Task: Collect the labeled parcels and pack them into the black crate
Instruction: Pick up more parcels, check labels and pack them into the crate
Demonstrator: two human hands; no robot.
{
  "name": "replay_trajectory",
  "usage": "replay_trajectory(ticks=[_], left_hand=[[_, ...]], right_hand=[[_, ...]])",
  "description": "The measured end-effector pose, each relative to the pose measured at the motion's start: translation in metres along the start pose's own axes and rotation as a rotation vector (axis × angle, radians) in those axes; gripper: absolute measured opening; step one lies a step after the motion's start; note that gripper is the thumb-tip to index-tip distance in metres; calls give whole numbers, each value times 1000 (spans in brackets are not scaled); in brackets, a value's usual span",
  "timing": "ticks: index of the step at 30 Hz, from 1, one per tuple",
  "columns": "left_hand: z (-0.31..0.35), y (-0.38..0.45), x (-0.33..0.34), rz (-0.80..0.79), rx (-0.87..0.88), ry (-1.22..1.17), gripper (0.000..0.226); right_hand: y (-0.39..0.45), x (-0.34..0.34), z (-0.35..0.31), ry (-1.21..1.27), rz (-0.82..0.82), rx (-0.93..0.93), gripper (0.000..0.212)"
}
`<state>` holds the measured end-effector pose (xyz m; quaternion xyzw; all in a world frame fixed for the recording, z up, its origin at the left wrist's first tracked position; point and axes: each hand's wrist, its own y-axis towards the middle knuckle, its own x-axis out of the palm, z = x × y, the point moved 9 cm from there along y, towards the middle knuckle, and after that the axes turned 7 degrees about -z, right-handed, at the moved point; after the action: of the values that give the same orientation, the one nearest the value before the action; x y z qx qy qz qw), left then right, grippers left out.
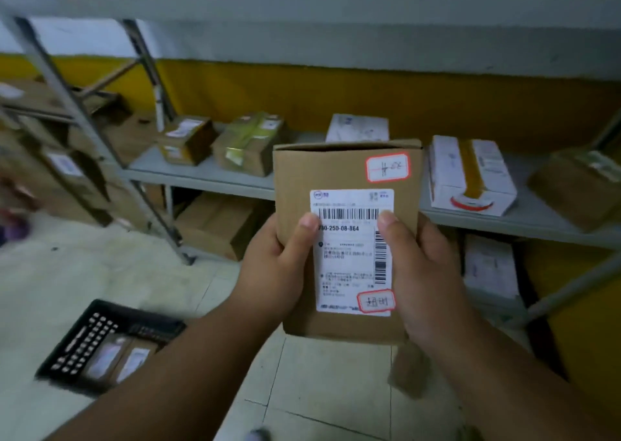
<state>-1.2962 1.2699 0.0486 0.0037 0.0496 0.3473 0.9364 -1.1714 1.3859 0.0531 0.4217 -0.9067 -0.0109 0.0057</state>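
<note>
Head view: left hand (280,262) and right hand (421,269) grip a flat brown cardboard parcel (346,239) between them, thumbs pressed on its white shipping label (351,256). Below-left of the left hand, a black perforated plastic crate (100,336) rests on the floor, holding labelled parcels.

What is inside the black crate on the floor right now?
The black crate holds at least two brown parcels lying flat, each with a white label facing up. The left forearm covers the crate's right end, so anything there is hidden.
</note>
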Motion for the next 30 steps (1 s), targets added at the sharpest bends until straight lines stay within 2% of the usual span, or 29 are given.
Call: replay_trajectory(ticks=[5,8,9,11,14,16,18,21,23,26,30], left_hand=[[-4,-55,-110,73,-3,87,48],[-21,-102,-223,188,-87,192,55],[-28,-121,-265,234,-126,224,49],[-41,-161,-345,342,-205,309,29],[-51,-214,-443,487,-277,420,34],[-50,-236,-488,542,-269,441,35],[-50,-247,-519,573,-267,435,33],[-60,-242,-555,587,-285,425,37],[-73,-229,-577,612,-295,499,39],[-103,-201,-608,667,-387,641,41],[-128,-154,-638,667,-482,681,38]], right_hand=[[-14,112,-8,-42,-112,-13,41],[-17,225,13,-40,-213,5,27],[-19,269,21,-55,-246,6,23],[-26,361,37,-82,-334,5,25],[-43,479,47,-121,-477,-19,23],[-50,529,45,-178,-532,-48,40],[-46,561,47,-251,-555,-94,58],[-27,601,61,-340,-647,-120,70],[-7,622,77,-447,-678,-140,69],[30,644,99,-622,-641,-181,69],[84,667,115,-698,-609,-157,65]])
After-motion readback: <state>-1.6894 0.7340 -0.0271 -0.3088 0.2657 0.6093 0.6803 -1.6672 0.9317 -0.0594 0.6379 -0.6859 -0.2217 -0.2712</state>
